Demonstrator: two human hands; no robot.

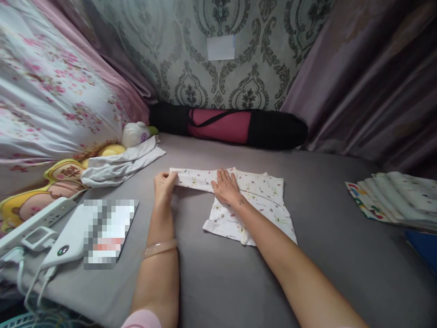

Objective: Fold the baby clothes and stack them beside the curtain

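Note:
A small white garment with a sparse coloured print (269, 196) lies partly folded on the grey sheet. One long sleeve stretches out to the left. My left hand (165, 184) pinches the end of that sleeve between thumb and fingers. My right hand (226, 186) lies flat on the garment where the sleeve meets the body, fingers spread slightly and pointing away from me. The garment's lower edge shows on both sides of my right forearm, which covers part of it.
Grey sheet (211, 282) lies beneath. Left are crumpled white cloth (119, 166), plush toys (134, 134), a power strip (54, 214) and a white device (64, 241). A black-and-pink bag (221, 125) lies at the wall; folded clothes (399, 198) are stacked right.

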